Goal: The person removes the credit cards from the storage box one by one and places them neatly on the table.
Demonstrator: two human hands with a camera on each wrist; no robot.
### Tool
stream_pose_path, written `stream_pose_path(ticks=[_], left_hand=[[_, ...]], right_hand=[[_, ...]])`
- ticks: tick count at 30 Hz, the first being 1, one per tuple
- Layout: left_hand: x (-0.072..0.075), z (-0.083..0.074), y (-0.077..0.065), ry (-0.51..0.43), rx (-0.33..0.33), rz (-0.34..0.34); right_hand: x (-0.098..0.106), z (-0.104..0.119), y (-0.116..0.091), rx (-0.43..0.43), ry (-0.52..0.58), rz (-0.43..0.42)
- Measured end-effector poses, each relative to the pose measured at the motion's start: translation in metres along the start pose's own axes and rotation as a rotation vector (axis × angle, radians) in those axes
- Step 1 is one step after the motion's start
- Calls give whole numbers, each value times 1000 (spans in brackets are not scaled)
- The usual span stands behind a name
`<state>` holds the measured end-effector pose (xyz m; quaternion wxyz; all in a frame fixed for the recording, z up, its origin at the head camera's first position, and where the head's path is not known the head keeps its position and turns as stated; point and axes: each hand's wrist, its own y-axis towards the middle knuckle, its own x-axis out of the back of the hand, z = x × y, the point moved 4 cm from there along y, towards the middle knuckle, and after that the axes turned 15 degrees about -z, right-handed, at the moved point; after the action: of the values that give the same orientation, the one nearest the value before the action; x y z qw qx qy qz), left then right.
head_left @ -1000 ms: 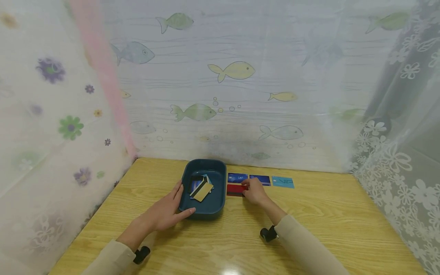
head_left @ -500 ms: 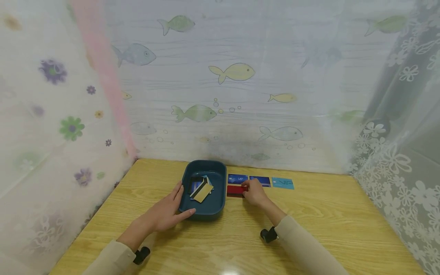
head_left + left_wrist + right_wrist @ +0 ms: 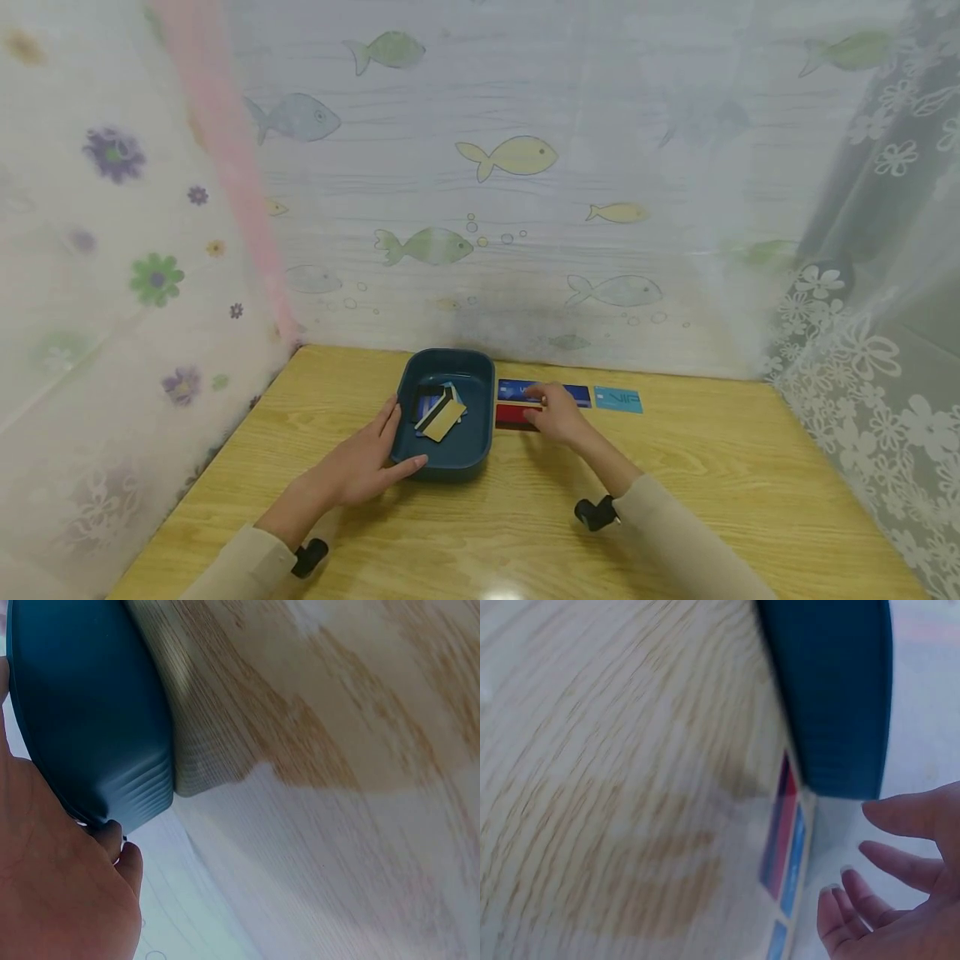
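My left hand lies against the near left corner of a dark blue tray. Its fingers stretch along the side, and the thumb reaches over the front rim. Inside, several bank cards overlap, with a gold card on top. Just right of the tray, my right hand hovers above flat cards, its fingers apart with nothing between them in the right wrist view. Under and beside it are a red card, a blue card and a second blue card, partly covered by the hand.
A light blue VIP card lies to the right of the row. All stand on a wooden table. A fish-print curtain hangs at the back, with flowered sheets on both sides.
My right hand has let go of the red card's right end and risen slightly, its fingers spreading. The red card stays below the blue one. My left hand and the tray have not visibly moved.
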<state>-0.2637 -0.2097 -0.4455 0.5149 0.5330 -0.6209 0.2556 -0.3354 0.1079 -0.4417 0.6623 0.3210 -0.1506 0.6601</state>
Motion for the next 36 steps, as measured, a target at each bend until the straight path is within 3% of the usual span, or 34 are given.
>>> stream_pose_path(ticks=[20,23,30,36], left_hand=[[0,-1,0,-2,-3,2],[1,-2,0,-1,0,4],[2,-2,0,-5,8,5],[2,-2,0,-4,2,7]], right_hand=[[-4,49,-15,98,146,27],[-9,56,-17,117,175,63],[-25,75,-16,250,146,149],[-41,88,-15,281,128,250]])
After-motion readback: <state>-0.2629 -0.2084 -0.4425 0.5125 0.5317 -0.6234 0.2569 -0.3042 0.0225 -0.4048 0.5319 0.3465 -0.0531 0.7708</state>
